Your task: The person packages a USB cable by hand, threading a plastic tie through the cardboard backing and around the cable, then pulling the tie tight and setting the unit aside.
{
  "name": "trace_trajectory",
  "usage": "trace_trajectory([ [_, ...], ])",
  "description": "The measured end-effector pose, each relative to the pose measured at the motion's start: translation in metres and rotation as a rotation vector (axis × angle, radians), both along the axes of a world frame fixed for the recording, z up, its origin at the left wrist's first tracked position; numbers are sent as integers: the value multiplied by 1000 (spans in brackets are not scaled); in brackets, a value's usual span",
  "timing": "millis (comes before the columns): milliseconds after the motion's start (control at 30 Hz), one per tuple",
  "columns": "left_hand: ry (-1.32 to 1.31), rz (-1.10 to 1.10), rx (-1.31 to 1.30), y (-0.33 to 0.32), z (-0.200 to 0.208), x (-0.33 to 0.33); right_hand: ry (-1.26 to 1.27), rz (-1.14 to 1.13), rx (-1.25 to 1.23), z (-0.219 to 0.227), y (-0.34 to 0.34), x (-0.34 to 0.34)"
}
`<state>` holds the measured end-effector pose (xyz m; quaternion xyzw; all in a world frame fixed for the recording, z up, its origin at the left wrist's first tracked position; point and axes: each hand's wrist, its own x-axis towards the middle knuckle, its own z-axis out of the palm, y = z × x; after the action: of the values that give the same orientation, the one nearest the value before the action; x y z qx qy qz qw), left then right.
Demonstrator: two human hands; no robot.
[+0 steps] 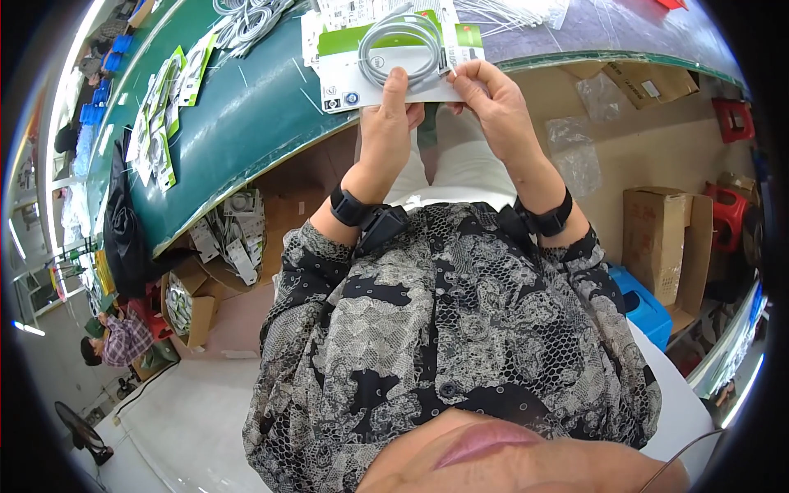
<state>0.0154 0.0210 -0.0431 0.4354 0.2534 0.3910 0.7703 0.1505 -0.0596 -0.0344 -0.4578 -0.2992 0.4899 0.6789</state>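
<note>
At the table's near edge I hold a white and green packaging card point(333, 72) with a coiled grey cable point(362, 51) lying on its face. My left hand point(386, 130) grips the card's lower edge, thumb on the front and fingers behind it. At the card's right side, my right hand point(499, 108) has thumb and forefinger pinched together beside the coil. A thin white strip point(450, 48) runs up from that pinch; whether it is a tie, I cannot tell.
Carded cables point(164, 115) and loose grey cable coils point(246, 29) lie on the green table point(238, 107) at left. White thin ties point(505, 15) are strewn at the back right. Cardboard boxes point(653, 238), a blue stool point(641, 308) and red stools point(731, 122) stand right. Another person point(123, 341) is far left.
</note>
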Motion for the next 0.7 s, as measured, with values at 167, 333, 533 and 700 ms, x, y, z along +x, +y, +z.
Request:
trace_trajectory([
  [167, -10, -12, 20, 6, 0, -12, -259, 48, -27, -6, -3, 14],
  [333, -11, 35, -9, 4, 2, -18, -293, 140, -74, -4, -10, 30],
  [533, -29, 151, 0, -2, 2, -7, -880, -266, 120, -3, -18, 17],
  [700, 7, 176, -27, -13, -1, 0, -1477, -504, 361, 7, -17, -5],
])
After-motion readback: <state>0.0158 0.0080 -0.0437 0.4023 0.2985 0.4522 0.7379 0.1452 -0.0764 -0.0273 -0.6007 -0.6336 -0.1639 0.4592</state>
